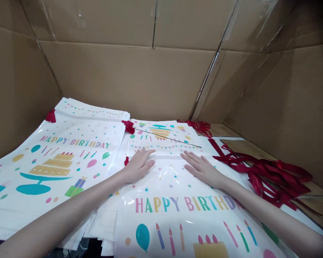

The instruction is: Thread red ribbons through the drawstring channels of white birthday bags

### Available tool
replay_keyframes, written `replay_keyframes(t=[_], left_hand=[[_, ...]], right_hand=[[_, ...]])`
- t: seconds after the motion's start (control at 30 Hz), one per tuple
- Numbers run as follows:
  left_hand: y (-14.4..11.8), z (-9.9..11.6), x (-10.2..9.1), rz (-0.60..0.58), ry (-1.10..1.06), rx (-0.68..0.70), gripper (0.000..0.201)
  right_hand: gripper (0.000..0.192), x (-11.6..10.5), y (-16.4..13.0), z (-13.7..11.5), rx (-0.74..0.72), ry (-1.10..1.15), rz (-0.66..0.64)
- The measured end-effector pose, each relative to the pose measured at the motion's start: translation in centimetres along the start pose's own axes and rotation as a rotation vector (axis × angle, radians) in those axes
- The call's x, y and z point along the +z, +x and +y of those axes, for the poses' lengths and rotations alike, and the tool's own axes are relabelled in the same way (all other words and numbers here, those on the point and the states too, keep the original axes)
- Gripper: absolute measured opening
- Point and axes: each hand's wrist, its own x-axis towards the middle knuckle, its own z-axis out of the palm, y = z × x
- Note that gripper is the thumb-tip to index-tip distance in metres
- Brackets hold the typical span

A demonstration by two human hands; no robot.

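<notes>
A glossy white plastic bag (172, 211) printed "HAPPY BIRTHDAY" with candles, a balloon and a cake lies flat in front of me. My left hand (138, 165) rests palm down on its upper left part, fingers together and stretched out. My right hand (201, 167) lies flat on its upper right part, fingers extended. Both hands press on the bag and grip nothing. The bag lies on top of other bags of the same print (161, 132).
A tall stack of the same birthday bags (56, 161) sits to the left, with red ribbon ends (50, 116) at its far edge. A heap of red ribbons (269, 175) lies to the right. Cardboard walls (140, 75) enclose the back and both sides.
</notes>
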Motion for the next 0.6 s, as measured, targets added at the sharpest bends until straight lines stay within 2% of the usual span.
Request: replay_keyframes(t=[0.23,0.43,0.6], left_hand=[[-0.2,0.0,-0.1,0.002,0.004,-0.052,0.052],[-0.1,-1.2,-2.0,-0.117,0.104,-0.025,0.055],[-0.5,-2.4,-3.3,-0.127,0.176,-0.015,0.055]], right_hand=[[0.063,0.6,-0.6,0.8,0.021,-0.026,0.069],[0.063,1.0,-0.7,-1.9,0.073,-0.008,0.085],[0.064,0.5,-1.0,-3.7,0.052,0.073,0.079]])
